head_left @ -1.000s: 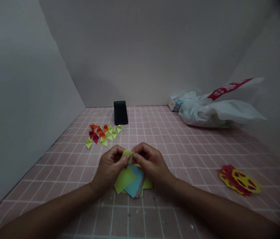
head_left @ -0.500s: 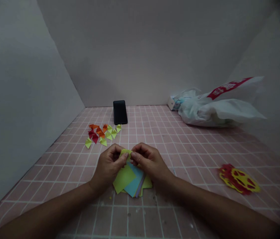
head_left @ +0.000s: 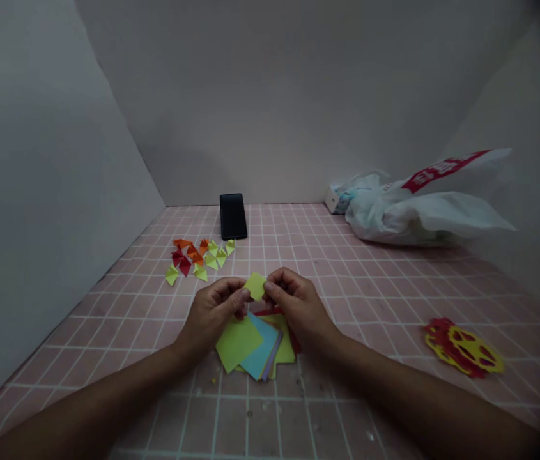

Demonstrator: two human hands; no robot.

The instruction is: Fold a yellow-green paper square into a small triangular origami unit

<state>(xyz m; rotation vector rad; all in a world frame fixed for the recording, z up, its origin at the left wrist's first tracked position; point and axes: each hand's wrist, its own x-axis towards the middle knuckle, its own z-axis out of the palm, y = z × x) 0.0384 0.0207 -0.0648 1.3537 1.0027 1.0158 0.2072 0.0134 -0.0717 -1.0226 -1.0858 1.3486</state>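
Note:
A small yellow paper square [head_left: 255, 287], apparently folded, is pinched between my two hands above the table. My left hand [head_left: 213, 313] grips its left corner between thumb and fingers. On the opposite side, my right hand [head_left: 298, 303] pinches the right corner, thumb on top. Just below the hands lies a fanned stack of coloured paper sheets [head_left: 261, 350], with yellow-green, light blue, purple and red showing. My right hand and wrist hide part of the stack's right side. Several small folded paper pieces [head_left: 197, 255] in orange, red and yellow rest beyond my left hand.
A black phone [head_left: 233, 216] lies near the back wall. At the back right sits a white plastic bag [head_left: 418, 211] with a small box [head_left: 337, 199] beside it. Red and yellow paper cut-outs [head_left: 464, 348] lie on the right of the pink grid-patterned table [head_left: 346, 409].
The yellow paper has been turned so its flat face shows as a tilted square between my fingers. My hands have drawn slightly apart, and red paper now shows in the stack.

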